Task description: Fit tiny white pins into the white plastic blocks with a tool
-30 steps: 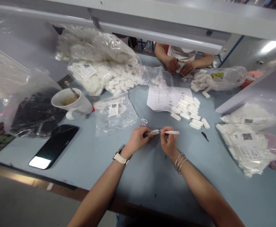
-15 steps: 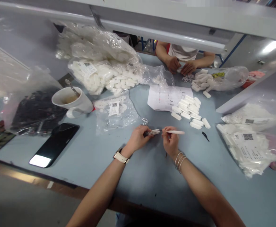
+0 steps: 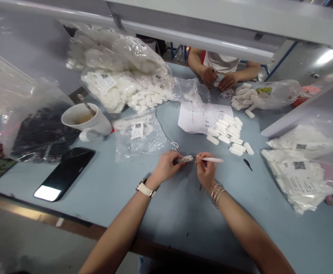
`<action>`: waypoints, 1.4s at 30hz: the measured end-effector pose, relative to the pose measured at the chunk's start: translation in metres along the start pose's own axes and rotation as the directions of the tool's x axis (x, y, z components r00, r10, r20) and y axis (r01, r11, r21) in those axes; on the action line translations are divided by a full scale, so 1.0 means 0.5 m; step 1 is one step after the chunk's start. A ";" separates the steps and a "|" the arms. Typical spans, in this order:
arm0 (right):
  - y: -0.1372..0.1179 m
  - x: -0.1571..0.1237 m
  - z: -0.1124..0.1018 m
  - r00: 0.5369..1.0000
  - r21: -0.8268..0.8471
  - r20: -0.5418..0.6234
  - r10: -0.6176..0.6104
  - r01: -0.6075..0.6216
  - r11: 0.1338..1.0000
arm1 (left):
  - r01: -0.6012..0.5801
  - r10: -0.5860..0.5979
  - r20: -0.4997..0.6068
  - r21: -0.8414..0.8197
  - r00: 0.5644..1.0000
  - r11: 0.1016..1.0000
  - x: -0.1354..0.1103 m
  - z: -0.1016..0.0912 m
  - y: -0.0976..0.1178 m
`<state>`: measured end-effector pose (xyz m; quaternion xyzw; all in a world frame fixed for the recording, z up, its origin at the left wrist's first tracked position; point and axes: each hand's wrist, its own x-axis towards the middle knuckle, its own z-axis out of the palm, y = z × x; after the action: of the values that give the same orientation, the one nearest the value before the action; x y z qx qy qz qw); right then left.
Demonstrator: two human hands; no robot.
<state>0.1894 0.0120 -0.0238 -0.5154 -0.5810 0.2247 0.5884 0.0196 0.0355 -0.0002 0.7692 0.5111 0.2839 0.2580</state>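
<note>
My left hand (image 3: 166,166), a watch on its wrist, pinches a small white labelled piece (image 3: 186,159) over the blue table (image 3: 166,213). My right hand (image 3: 205,172), with bangles on the wrist, is closed on a thin white stick-like tool (image 3: 212,160) whose tip meets that piece. Both hands sit close together at the table's middle. A heap of small white capsule-shaped parts (image 3: 227,134) lies just beyond my right hand, partly on a printed sheet (image 3: 196,116).
A white mug with a spoon (image 3: 85,121) and a dark phone (image 3: 65,173) lie at the left. Clear bags of white parts (image 3: 121,83) fill the back, more bags (image 3: 297,171) sit right. Another person's hands (image 3: 218,80) work across the table. A small black scrap (image 3: 247,164) lies right.
The white tool in my right hand has slid slightly to the right; both hands otherwise keep their place and grip.
</note>
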 end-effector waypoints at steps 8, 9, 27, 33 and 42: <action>-0.001 0.003 -0.001 0.998 -0.077 0.035 -0.052 0.054 0.996 | 0.004 -0.003 0.005 -0.020 1.000 1.000 -0.001 -0.001 0.001; -0.003 0.005 -0.001 0.997 -0.094 0.042 -0.057 0.060 0.994 | 0.004 -0.004 0.004 -0.020 1.000 1.000 -0.001 -0.001 0.001; -0.016 0.009 -0.004 0.957 -0.218 0.084 -0.277 0.289 0.932 | -0.061 0.061 -0.027 -0.006 0.998 0.998 -0.001 0.005 -0.006; -0.009 0.001 -0.004 0.985 -0.137 0.004 -0.173 0.172 0.976 | -0.062 0.062 -0.033 -0.012 0.998 0.998 -0.001 0.004 -0.005; -0.009 0.003 -0.004 0.985 -0.125 0.064 -0.160 0.167 0.978 | -0.051 0.050 -0.019 -0.020 0.999 0.999 -0.001 0.002 -0.003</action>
<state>0.1898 0.0109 -0.0188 -0.4969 -0.6505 0.1509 0.5541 0.0194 0.0351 -0.0021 0.7764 0.4910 0.3028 0.2539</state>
